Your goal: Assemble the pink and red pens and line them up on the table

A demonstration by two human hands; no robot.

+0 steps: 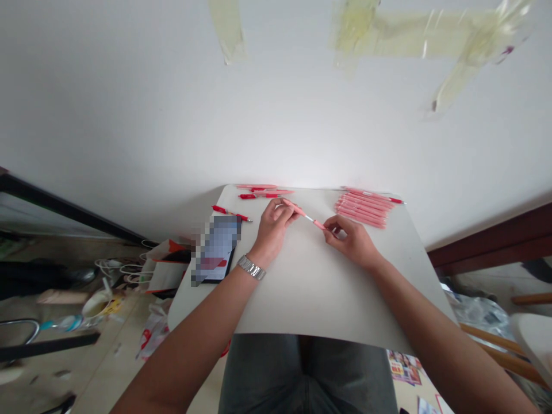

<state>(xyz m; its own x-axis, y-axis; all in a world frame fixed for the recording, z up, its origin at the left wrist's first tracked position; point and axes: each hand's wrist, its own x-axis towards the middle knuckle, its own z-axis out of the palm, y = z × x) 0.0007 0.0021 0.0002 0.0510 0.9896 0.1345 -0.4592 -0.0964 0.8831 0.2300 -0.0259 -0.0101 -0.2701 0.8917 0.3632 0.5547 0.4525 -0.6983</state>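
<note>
Near the table's (pixel 310 287) far edge, my left hand (pixel 271 229) and right hand (pixel 352 240) both pinched one pink pen (pixel 309 217).

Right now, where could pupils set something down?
The table has its widest bare patch between the left forearm and right forearm; a smaller one right of that forearm, nearer than the pink pens crowding the back right. Red pens crowd the back left; a phone the left.

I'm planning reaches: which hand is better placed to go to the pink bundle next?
Probably the right hand: it is nearer the pink bundle, while the left hand is farther away. Both hold the pen, though.
</note>
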